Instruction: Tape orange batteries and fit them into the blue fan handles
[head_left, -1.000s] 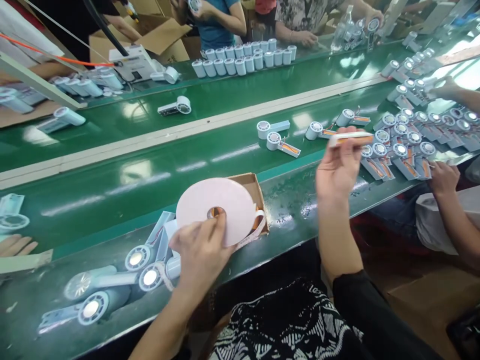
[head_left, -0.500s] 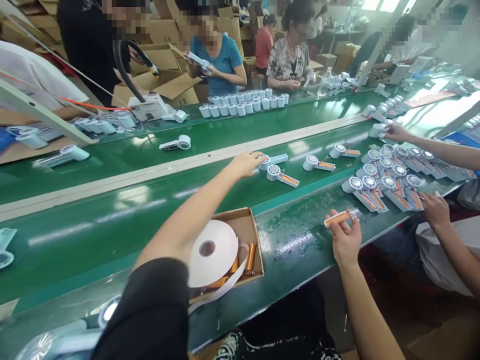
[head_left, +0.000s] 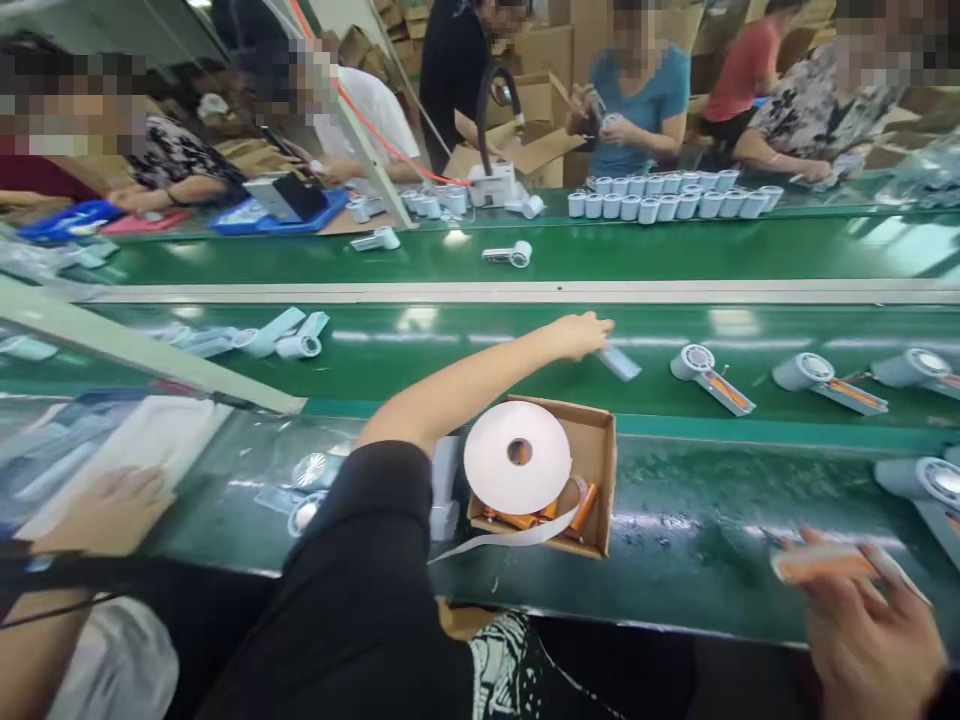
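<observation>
My left hand [head_left: 585, 336] reaches out over the green conveyor belt, its fingers closed around the head end of a pale blue handheld fan [head_left: 621, 363]. The fan's handle points down to the right; its head is hidden by my fingers. At the lower right my right hand [head_left: 874, 625], blurred, grips an orange battery in a pale shell [head_left: 821, 565] between thumb and fingers. Below my left forearm a cardboard box [head_left: 609, 480] contains a white tape roll [head_left: 491, 455] and several orange batteries [head_left: 583, 508]. An open fan with an orange battery [head_left: 712, 380] lies right of my left hand.
More open fans [head_left: 832, 385] lie along the belt to the right. Across it stand rows of fan heads [head_left: 649, 208], with co-workers behind. A slanted metal post [head_left: 150, 345] crosses the left side. A co-worker's hand [head_left: 112, 510] rests on a white tray there.
The view has swung left, bringing more of the left side into sight. My left hand now holds the fan with its handle angled downward. My right hand still holds the battery piece.
</observation>
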